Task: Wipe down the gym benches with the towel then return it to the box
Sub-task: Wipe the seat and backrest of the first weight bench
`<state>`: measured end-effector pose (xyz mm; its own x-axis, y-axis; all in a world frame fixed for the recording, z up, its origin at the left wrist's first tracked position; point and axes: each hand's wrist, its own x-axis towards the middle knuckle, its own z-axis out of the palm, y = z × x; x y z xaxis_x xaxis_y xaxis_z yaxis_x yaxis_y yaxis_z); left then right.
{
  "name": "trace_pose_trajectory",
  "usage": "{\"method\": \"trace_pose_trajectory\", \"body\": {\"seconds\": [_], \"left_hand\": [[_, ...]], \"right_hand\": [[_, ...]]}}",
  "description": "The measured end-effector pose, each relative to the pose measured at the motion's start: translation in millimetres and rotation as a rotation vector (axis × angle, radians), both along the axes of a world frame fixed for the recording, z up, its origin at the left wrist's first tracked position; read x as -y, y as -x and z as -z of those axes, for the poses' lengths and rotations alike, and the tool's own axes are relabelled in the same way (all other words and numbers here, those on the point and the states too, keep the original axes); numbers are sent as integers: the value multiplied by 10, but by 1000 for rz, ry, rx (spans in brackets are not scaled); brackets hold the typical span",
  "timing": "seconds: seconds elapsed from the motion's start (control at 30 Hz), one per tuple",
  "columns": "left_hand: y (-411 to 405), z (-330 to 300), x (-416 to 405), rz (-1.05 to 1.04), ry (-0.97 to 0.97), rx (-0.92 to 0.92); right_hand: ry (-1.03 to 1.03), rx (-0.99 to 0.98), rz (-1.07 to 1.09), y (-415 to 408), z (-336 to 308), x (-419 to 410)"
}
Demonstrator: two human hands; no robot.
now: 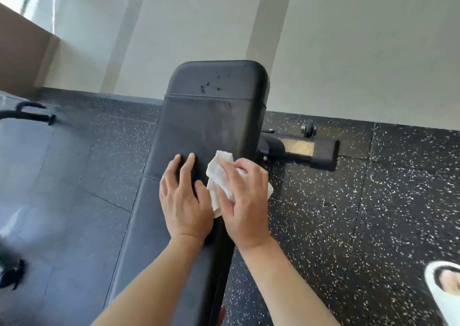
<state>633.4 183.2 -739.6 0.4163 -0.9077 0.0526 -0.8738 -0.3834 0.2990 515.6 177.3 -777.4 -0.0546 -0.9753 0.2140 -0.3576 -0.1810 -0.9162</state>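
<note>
Step in hand: wiping the long black padded vinyl gym bench [199, 131], judged to be partway done, since the far head section beyond the cross seam carries dark scuffs or nicks and looks untouched. To do it well: keep the cloth flat under a broad palm, work in overlapping strokes from the bench's near seam out to its far end, cover the rounded right edge as well as the top, and refold to a fresh face if the cloth soils. Item: small white terry-cloth towel [221, 176], crumpled and loosely folded, soft and thin, lying on the bench top near its right edge, just past the near seam. Right hand [242, 196]: fingers lightly curled over the towel, pressing it onto the pad, a corner showing beyond the fingertips. Left hand [184, 196]: flat, fingers extended and spread, resting on the bench just left of the towel, holding nothing. Box: not in view.
</note>
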Motion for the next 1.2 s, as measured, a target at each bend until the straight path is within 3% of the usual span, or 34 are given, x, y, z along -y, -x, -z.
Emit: {"method": "trace_pose_trajectory", "body": {"seconds": [0.37, 0.5, 0.73, 0.87, 1.03, 1.2], "left_hand": [[-27, 32, -7, 29, 13, 53], [-23, 31, -4, 20, -2, 53], [-31, 71, -6, -19, -46, 51], [-25, 55, -3, 1, -11, 53], [-54, 61, -6, 28, 13, 75], [-40, 38, -14, 41, 43, 62]], "right_hand": [[51, -130, 134, 201, -50, 1616], [34, -123, 100, 212, -43, 1235], [-16, -65, -156, 95, 36, -73], [119, -186, -299, 292, -26, 411], [123, -448, -137, 256, -219, 1746], [132, -588, -264, 250, -381, 1719]]}}
